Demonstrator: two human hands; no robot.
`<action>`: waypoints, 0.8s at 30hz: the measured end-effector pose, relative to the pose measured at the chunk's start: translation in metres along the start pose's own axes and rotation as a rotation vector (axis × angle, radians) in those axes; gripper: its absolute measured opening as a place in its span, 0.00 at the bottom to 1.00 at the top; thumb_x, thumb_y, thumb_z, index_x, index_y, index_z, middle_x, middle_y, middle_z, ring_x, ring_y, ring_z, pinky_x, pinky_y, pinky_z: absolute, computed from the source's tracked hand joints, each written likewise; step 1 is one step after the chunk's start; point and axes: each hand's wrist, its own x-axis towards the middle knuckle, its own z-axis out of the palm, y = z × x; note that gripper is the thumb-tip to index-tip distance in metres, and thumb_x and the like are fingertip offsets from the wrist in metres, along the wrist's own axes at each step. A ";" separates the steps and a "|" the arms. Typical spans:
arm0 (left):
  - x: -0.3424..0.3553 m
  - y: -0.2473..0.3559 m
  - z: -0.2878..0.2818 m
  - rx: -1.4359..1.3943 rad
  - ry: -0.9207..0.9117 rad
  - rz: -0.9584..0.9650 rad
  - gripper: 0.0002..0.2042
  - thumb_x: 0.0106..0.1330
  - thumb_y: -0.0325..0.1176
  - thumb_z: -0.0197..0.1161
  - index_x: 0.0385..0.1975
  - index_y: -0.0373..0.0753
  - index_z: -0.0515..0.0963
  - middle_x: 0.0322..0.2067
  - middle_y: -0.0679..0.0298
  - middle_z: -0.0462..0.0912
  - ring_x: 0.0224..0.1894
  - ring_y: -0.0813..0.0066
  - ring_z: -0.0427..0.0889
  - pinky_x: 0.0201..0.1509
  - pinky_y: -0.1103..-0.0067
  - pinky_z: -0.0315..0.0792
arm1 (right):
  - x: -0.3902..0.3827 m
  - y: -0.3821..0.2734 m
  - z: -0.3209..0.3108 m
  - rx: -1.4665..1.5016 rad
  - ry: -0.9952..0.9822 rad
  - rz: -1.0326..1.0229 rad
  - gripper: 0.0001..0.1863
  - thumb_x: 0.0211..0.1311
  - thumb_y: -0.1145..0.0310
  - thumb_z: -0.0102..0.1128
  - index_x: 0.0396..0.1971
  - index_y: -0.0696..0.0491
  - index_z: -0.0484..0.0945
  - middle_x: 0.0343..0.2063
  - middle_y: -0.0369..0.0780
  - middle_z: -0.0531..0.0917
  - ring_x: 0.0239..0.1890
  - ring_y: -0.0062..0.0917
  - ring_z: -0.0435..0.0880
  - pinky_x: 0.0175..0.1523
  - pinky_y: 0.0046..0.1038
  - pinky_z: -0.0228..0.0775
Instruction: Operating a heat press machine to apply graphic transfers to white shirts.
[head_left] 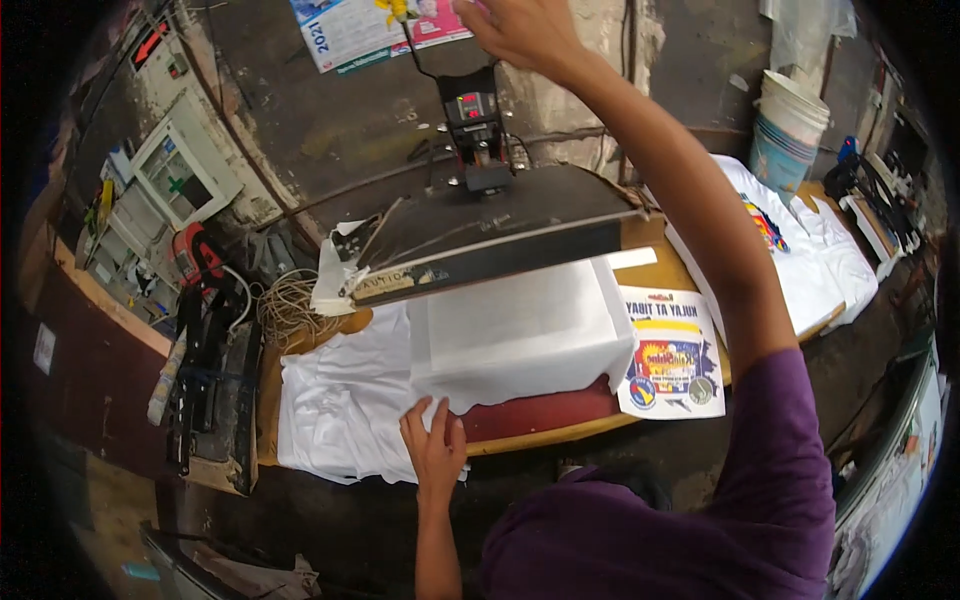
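A heat press stands on the table with its black upper plate raised and tilted. Below the plate, a smooth white sheet lies over the red pad. A white T-shirt spills in folds off the pad's left side. My left hand is open at the near edge of the shirt, fingers apart and holding nothing. High up, my right hand reaches over the press, near its bent black lever; the top edge cuts off its fingertips, so its grip cannot be made out.
A printed transfer sheet lies right of the pad. White shirts cover the table's right end, beside stacked buckets. At left are coiled cord and a dark machine. A calendar hangs on the wall.
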 end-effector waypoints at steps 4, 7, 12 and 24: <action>-0.008 0.013 -0.007 -0.024 0.123 0.010 0.13 0.54 0.21 0.61 0.40 0.33 0.80 0.43 0.52 0.75 0.45 0.55 0.74 0.46 0.66 0.69 | 0.055 0.028 0.087 -0.224 -0.087 -0.016 0.22 0.63 0.55 0.48 0.44 0.58 0.78 0.44 0.55 0.78 0.56 0.47 0.70 0.60 0.45 0.61; -0.018 0.015 -0.026 0.000 0.209 -0.099 0.13 0.53 0.18 0.59 0.39 0.33 0.81 0.41 0.53 0.75 0.43 0.55 0.75 0.45 0.66 0.70 | 0.071 0.033 0.109 -0.350 -0.479 0.039 0.29 0.64 0.47 0.42 0.46 0.59 0.77 0.46 0.56 0.79 0.55 0.46 0.73 0.60 0.47 0.61; -0.019 0.006 -0.041 -0.120 0.348 -0.187 0.11 0.51 0.15 0.56 0.35 0.29 0.80 0.38 0.52 0.76 0.38 0.60 0.77 0.37 0.72 0.72 | 0.063 -0.009 0.075 -0.055 -0.557 0.402 0.26 0.58 0.47 0.52 0.42 0.56 0.78 0.39 0.51 0.81 0.46 0.44 0.78 0.53 0.43 0.68; 0.232 0.075 -0.027 -0.533 0.128 0.410 0.11 0.61 0.28 0.55 0.40 0.29 0.78 0.41 0.53 0.78 0.44 0.61 0.77 0.51 0.74 0.69 | -0.148 -0.200 -0.044 0.070 -0.832 0.465 0.10 0.44 0.63 0.65 0.23 0.52 0.76 0.20 0.39 0.78 0.27 0.31 0.78 0.34 0.34 0.65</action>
